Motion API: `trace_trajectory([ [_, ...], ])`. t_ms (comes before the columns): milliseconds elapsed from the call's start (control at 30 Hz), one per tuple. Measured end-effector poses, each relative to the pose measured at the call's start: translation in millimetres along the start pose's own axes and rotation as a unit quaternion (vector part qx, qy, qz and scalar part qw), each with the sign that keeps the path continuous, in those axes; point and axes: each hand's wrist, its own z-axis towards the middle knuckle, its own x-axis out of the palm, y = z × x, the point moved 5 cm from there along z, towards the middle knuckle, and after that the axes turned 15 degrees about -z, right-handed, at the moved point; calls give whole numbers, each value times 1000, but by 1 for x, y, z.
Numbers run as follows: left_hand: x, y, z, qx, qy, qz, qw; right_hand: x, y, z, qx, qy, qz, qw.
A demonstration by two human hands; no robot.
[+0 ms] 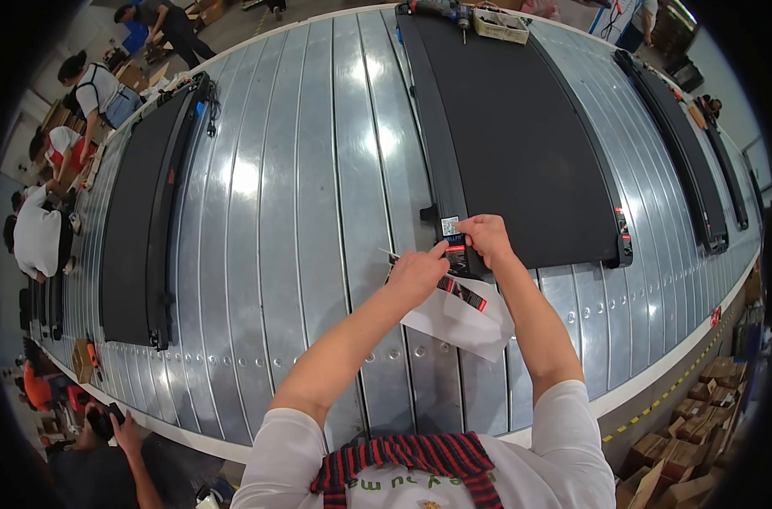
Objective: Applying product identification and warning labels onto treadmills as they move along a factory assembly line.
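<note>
A long black treadmill-like machine [522,127] lies on the metal table, its near left corner under my hands. On its side rail is a sticker [450,226] with a square black-and-white code. My right hand [486,239] pinches this sticker's right edge with thumb and index finger. My left hand [418,276] has its index finger against the sticker's lower part, the other fingers curled. A white label sheet [475,329] passes under the left hand and seems gripped by it; a black-and-red label [462,293] shows on it. The left fingertips' undersides are hidden.
Similar black machines lie at the left [140,220] and right [679,144]. A power drill [441,10] and a white parts basket [500,27] sit at the far end. Cardboard boxes [683,416] are stacked beyond the table's right edge. Several people work along the left side.
</note>
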Motion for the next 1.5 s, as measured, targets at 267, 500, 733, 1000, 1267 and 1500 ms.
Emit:
trace_trajectory([
  [267,5,-5,0,-29,25,20,999,4,-17,19,-79,-59,-83,992],
  [500,6,9,-1,-11,5,22,1000,9,35,-18,-140,-228,-497,825],
  [733,32,26,-105,13,59,-135,989,52,3,-52,-473,-269,-540,642],
  [1000,22,-5,-247,-180,55,-250,950,59,-2,-60,-388,-216,-581,682],
  [1267,-20,-2,-329,-199,-280,-493,799,55,2,-47,-319,-206,-605,700],
  [1500,-50,-16,-368,-137,-416,-678,590,71,-3,-106,-299,10,-473,829],
])
